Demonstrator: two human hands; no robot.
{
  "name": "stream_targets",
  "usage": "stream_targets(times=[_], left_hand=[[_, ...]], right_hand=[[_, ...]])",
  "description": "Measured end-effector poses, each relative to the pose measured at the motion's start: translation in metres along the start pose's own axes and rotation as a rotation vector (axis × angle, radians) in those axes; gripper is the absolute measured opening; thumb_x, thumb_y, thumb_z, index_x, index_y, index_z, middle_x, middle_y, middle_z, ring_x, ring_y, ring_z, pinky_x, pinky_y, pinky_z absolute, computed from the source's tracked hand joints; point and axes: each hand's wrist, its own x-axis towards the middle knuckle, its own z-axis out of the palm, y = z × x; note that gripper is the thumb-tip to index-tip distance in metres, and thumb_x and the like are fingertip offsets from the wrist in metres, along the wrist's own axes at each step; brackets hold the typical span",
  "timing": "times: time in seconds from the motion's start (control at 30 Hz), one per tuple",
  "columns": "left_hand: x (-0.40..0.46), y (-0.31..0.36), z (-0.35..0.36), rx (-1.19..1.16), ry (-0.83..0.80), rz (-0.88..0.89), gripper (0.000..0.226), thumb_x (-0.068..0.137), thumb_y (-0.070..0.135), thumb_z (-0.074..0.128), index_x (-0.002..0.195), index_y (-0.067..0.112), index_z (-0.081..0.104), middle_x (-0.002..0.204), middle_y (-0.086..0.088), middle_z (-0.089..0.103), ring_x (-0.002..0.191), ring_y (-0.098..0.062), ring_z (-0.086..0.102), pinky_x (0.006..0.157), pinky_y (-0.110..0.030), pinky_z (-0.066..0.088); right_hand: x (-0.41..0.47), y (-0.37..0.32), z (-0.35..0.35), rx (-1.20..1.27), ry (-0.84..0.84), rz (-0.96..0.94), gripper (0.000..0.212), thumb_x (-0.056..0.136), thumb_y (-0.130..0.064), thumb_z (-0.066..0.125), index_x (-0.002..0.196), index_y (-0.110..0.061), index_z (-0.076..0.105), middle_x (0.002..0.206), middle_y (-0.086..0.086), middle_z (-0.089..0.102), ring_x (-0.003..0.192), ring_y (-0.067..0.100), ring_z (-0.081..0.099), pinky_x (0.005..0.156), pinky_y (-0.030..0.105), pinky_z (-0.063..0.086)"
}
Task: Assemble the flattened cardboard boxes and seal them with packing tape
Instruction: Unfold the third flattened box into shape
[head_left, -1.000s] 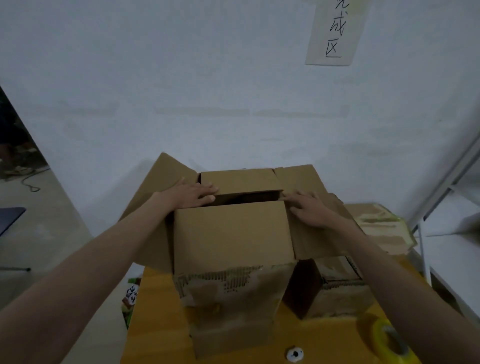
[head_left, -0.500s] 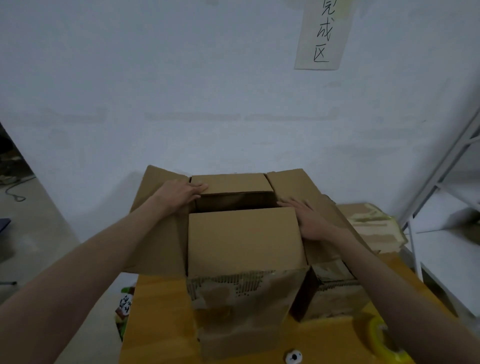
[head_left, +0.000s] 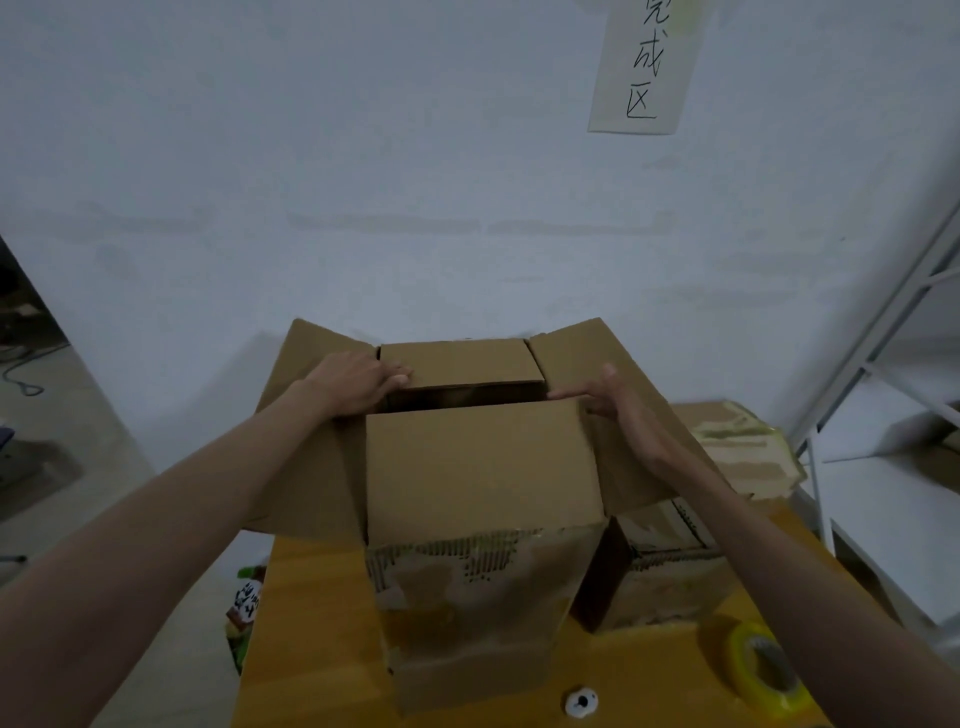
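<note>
While left hand (head_left: 358, 384) stays put, right hand (head_left: 618, 410) lifted w/ side flap (head_left: 623, 447) — box (head_left: 483, 499) unsealed.

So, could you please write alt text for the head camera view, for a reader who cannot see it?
Two bare hands fold the top flaps of an upright cardboard box on a yellow table: left hand on the left flap, right hand on the right flap. A roll of packing tape lies at the lower right.
</note>
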Motion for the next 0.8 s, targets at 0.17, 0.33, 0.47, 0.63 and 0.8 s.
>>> stream_targets(times=[0.17, 0.33, 0.47, 0.63, 0.8], left_hand=[[-0.010, 0.008, -0.013, -0.436, -0.157, -0.073, 0.080, 0.089, 0.076, 0.011, 0.150, 0.032, 0.041, 0.148, -0.009, 0.050, 0.137, -0.029, 0.043, 0.116, -0.046, 0.027], [-0.022, 0.021, -0.021, -0.368, -0.385, 0.041, 0.100, 0.079, 0.087, 0.036, 0.159, 0.034, 0.007, 0.166, 0.009, 0.002, 0.153, -0.020, 0.002, 0.121, -0.054, -0.007], [-0.022, 0.025, -0.006, -0.212, -0.413, 0.060, 0.137, 0.052, 0.104, 0.039, 0.158, 0.031, -0.010, 0.165, 0.009, -0.013, 0.153, -0.019, -0.005, 0.120, -0.059, -0.008], [-0.026, 0.028, -0.001, -0.186, -0.408, 0.042, 0.140, 0.050, 0.106, 0.039, 0.156, 0.032, -0.014, 0.164, 0.010, -0.017, 0.153, -0.019, -0.007, 0.120, -0.059, -0.008], [-0.030, 0.029, -0.002, -0.181, -0.399, 0.031, 0.135, 0.052, 0.105, 0.036, 0.156, 0.035, -0.015, 0.164, 0.010, -0.016, 0.154, -0.021, -0.002, 0.120, -0.059, -0.008]], right_hand=[[0.007, 0.010, 0.007, -0.412, -0.159, -0.002, 0.033, 0.093, -0.052, 0.059, 0.115, -0.028, 0.062, 0.110, -0.010, 0.063, 0.107, 0.013, 0.058, 0.092, 0.027, 0.047], [0.020, 0.014, 0.018, -0.786, -0.184, -0.016, 0.044, 0.094, -0.061, 0.050, 0.123, -0.029, 0.061, 0.105, -0.005, 0.057, 0.107, 0.011, 0.042, 0.110, 0.043, 0.032], [0.020, 0.008, 0.019, -0.932, -0.156, -0.006, 0.051, 0.094, -0.064, 0.047, 0.129, -0.029, 0.059, 0.123, 0.001, 0.051, 0.128, 0.021, 0.037, 0.117, 0.042, 0.020], [0.015, 0.007, 0.004, -1.096, 0.025, 0.096, 0.056, 0.090, -0.062, 0.055, 0.133, -0.027, 0.057, 0.151, 0.011, 0.036, 0.147, 0.033, 0.018, 0.121, 0.054, -0.003], [-0.001, 0.001, -0.021, -1.072, 0.266, 0.391, 0.073, 0.093, -0.048, 0.057, 0.149, -0.013, 0.026, 0.153, 0.025, 0.026, 0.134, 0.046, 0.037, 0.109, 0.053, 0.033]])
